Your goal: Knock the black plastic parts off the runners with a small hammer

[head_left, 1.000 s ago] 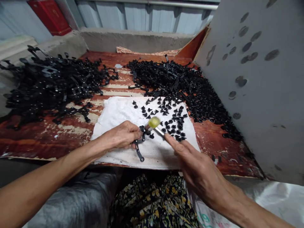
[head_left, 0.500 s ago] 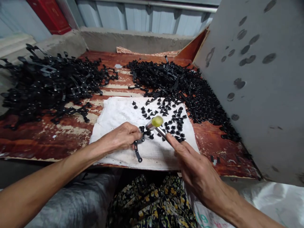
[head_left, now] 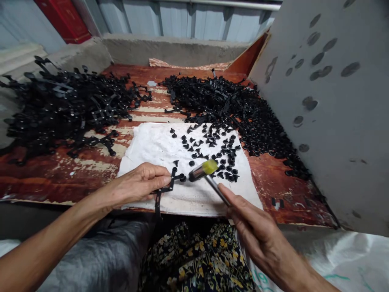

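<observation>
**Black plastic runner [head_left: 165,188] held on white cloth [head_left: 146,142], mallet close by**

The left hand [head_left: 136,184], palm down, holds the branched runner in a narrow grip at the cloth's near edge on the table [head_left: 75,178]. The right hand [head_left: 253,235] grips a yellow-tipped mallet [head_left: 200,170], its head just beside the runner's end, near loose black plastic studs [head_left: 225,152].

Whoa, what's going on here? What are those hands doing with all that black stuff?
A person is working at a worn wooden board. Their right hand holds a small hammer with a yellow-green tip, over a white cloth. Their left hand holds a black plastic strip on the cloth. Lots of little black plastic pieces lie on the cloth. Behind it are a big heap of black plastic parts and another heap.
</observation>
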Demonstrator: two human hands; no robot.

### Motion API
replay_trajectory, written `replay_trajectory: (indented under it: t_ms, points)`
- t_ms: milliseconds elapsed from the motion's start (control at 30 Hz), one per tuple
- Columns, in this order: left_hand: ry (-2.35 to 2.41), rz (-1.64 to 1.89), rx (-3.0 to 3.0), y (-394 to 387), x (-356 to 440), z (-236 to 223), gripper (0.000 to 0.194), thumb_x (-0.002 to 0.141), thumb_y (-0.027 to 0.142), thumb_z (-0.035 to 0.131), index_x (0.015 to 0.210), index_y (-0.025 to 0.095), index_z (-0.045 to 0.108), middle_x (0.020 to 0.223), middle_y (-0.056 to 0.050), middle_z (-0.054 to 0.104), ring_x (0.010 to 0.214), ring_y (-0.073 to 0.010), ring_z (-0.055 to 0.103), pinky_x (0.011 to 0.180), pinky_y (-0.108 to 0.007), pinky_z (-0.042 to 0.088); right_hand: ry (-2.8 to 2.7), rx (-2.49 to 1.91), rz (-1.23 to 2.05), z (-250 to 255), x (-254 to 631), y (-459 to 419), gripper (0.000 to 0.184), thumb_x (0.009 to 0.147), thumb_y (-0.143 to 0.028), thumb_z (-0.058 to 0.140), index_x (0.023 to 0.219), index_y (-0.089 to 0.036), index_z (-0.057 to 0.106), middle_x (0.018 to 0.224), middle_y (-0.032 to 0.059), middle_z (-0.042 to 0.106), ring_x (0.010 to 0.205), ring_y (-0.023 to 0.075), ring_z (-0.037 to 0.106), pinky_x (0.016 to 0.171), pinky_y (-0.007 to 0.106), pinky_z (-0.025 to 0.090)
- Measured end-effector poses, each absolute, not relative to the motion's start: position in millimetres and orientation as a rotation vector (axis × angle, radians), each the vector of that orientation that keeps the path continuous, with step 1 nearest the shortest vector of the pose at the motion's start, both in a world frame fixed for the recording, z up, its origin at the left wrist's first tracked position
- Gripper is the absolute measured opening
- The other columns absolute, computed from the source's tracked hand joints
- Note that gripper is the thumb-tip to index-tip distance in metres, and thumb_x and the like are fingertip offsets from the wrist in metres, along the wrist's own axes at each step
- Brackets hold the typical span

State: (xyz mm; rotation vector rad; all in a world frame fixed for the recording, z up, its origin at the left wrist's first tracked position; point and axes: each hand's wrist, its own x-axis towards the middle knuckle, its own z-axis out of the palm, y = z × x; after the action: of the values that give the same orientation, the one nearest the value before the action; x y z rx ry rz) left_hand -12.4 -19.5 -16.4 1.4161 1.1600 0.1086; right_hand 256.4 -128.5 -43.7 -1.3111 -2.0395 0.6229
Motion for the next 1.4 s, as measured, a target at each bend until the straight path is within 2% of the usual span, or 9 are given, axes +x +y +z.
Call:
replay_trajectory:
  t_ms: [67, 133, 333, 533, 767, 1000, 1400]
  points:
    - [1.095, 0.087, 1.49, -18, -8, -17, 0.039, 0.079, 0.053, 0.057, 0.066, 0.018, 0.046, 0.056, 0.007, 0.029, 0.049, -0.0067, 0.025, 0.043, -0.018, 0.019, -1.88, -1.354, 0.619, -45, 258, -129, 0.058, 0.096, -0.012, 0.046, 0.151, -0.031, 0.039, 0.142, 0.0049, 0.058, 0.128, 0.0206, 0.056, 0.106, 0.039, 0.047]
    - [1.024, 0.074, 1.557, -17, -1, -18, 0.037, 0.081, 0.049, 0.056, 0.063, 0.018, 0.045, 0.055, 0.007, 0.029, 0.049, -0.0068, 0.024, 0.043, -0.019, 0.018, -1.765, -1.415, 0.612, -47, 260, -130, 0.055, 0.097, -0.014, 0.048, 0.148, -0.032, 0.042, 0.144, 0.0022, 0.055, 0.129, 0.0197, 0.054, 0.109, 0.039, 0.042]
    - [0.964, 0.027, 1.617, -17, 18, -16, 0.033, 0.083, 0.044, 0.05, 0.062, 0.019, 0.044, 0.053, 0.007, 0.029, 0.047, -0.0074, 0.025, 0.043, -0.02, 0.018, -1.683, -1.436, 0.696, -56, 263, -136, 0.05, 0.097, -0.017, 0.049, 0.145, -0.03, 0.046, 0.142, 0.0025, 0.056, 0.126, 0.021, 0.056, 0.105, 0.04, 0.044]
    - [0.961, 0.034, 1.681, -15, 18, -20, 0.033, 0.084, 0.043, 0.049, 0.062, 0.019, 0.043, 0.055, 0.006, 0.03, 0.051, -0.0079, 0.026, 0.046, -0.02, 0.02, -1.65, -1.42, 0.75, -60, 263, -136, 0.049, 0.097, -0.018, 0.049, 0.145, -0.026, 0.048, 0.141, 0.0061, 0.057, 0.127, 0.0215, 0.056, 0.107, 0.043, 0.041]
    - [0.983, 0.035, 1.696, -14, 19, -21, 0.034, 0.084, 0.043, 0.049, 0.062, 0.018, 0.045, 0.056, 0.005, 0.032, 0.054, -0.0084, 0.028, 0.047, -0.019, 0.022, -1.66, -1.454, 0.763, -61, 263, -136, 0.047, 0.097, -0.021, 0.047, 0.145, -0.021, 0.049, 0.133, 0.0091, 0.065, 0.126, 0.0212, 0.057, 0.106, 0.044, 0.041]
    - [0.985, 0.005, 1.711, -14, 22, -19, 0.033, 0.083, 0.044, 0.047, 0.062, 0.019, 0.043, 0.056, 0.006, 0.031, 0.052, -0.0084, 0.027, 0.046, -0.02, 0.022, -1.65, -1.433, 0.774, -61, 263, -135, 0.048, 0.097, -0.018, 0.047, 0.145, -0.026, 0.049, 0.14, 0.0058, 0.058, 0.125, 0.0204, 0.058, 0.108, 0.043, 0.041]
    - [0.976, -0.012, 1.739, -14, 23, -19, 0.031, 0.085, 0.039, 0.045, 0.062, 0.018, 0.043, 0.055, 0.006, 0.03, 0.051, -0.0079, 0.027, 0.045, -0.019, 0.021, -1.647, -1.395, 0.801, -62, 264, -134, 0.048, 0.098, -0.018, 0.048, 0.145, -0.027, 0.047, 0.143, 0.005, 0.055, 0.129, 0.0202, 0.054, 0.11, 0.043, 0.039]
